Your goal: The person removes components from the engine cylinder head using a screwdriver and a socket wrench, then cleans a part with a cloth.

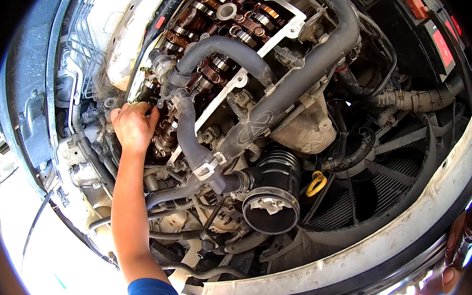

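My left hand (pixel 132 124), at the end of a bare forearm and blue sleeve, is closed at the left edge of the exposed valve train (pixel 220 62). Its fingertips are hidden, so what they hold is unclear. Right beside it are a hose fitting (pixel 163 65) and a grey curved hose (pixel 189 134). At the far lower right, fingers (pixel 449 275), seemingly of my right hand, are at the car's front edge, partly cut off and in shade; their grip is unclear.
A thick dark pipe (pixel 307 73) crosses the engine. An open intake duct (pixel 269 210) sits low centre, beside a yellow loop handle (pixel 316 183) and a radiator fan (pixel 384 181). A battery (pixel 433 54) is at upper right. The pale front crossmember (pixel 340 254) curves along the bottom.
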Action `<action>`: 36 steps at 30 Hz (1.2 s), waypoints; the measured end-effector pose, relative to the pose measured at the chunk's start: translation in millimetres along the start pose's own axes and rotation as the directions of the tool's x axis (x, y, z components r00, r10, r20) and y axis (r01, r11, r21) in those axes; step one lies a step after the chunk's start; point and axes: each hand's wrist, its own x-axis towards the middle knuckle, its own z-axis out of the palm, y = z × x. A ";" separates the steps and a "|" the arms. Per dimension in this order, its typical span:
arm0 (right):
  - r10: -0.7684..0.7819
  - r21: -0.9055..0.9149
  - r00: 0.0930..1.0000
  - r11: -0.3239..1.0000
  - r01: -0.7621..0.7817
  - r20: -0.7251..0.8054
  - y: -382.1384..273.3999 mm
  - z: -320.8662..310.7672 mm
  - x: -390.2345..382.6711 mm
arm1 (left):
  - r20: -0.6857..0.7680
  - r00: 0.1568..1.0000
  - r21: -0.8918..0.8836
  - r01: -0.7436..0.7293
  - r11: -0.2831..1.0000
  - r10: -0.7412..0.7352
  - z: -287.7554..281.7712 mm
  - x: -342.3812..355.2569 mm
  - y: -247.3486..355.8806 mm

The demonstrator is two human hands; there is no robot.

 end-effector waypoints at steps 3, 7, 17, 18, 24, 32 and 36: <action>-0.003 -0.005 1.000 1.000 0.003 0.006 -0.3 0.9 0.2 | 0.026 0.999 0.056 -0.048 0.997 0.046 -1.9 2.2 0.8; -0.005 -0.007 1.000 1.000 0.005 0.009 0.0 2.0 0.4 | 0.073 0.988 0.140 -0.142 0.980 0.133 -3.3 8.7 4.3; -0.008 -0.008 1.000 1.000 0.008 0.013 0.8 0.2 1.5 | 0.218 0.976 0.216 -0.077 0.973 0.029 -8.5 19.0 19.1; -0.007 -0.010 1.000 1.000 0.007 0.012 1.1 -0.1 1.6 | 0.237 0.972 0.199 -0.045 0.979 -0.004 -10.1 17.1 17.8; -0.012 -0.008 1.000 1.000 0.012 0.016 2.3 -3.4 0.8 | 0.203 0.976 0.116 0.059 0.991 -0.082 -7.5 9.7 10.4; -0.019 -0.019 1.000 1.000 0.019 0.021 1.6 -9.2 3.0 | 0.136 0.981 0.014 0.139 0.990 -0.140 -5.6 4.2 7.7; -0.036 -0.016 0.999 0.999 0.036 0.035 -3.3 -15.5 10.4 | 0.090 0.979 0.035 0.179 0.983 -0.182 -5.6 2.2 10.6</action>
